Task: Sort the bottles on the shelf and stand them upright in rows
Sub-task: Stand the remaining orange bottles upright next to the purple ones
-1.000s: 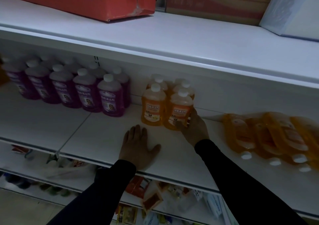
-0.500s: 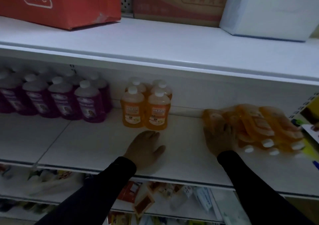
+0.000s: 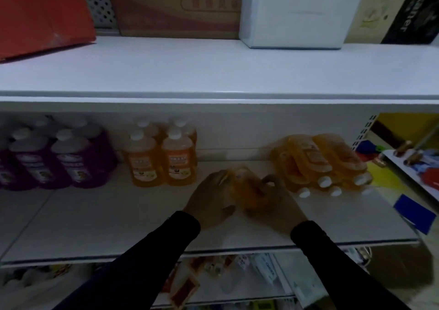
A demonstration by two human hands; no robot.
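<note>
Both hands, the left hand point(image 3: 209, 205) and right hand point(image 3: 278, 202), clasp an orange bottle point(image 3: 247, 190) lying tilted between them, just right of the upright orange bottles point(image 3: 164, 160).

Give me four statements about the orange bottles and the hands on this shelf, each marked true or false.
1. Both hands, left hand and right hand, hold one orange bottle. True.
2. The standing orange bottles lie flat. False: they stand upright.
3. The pile of orange bottles at the right lies on its side. True.
4. The purple bottles are right of the orange ones. False: they stand to the left.
</note>
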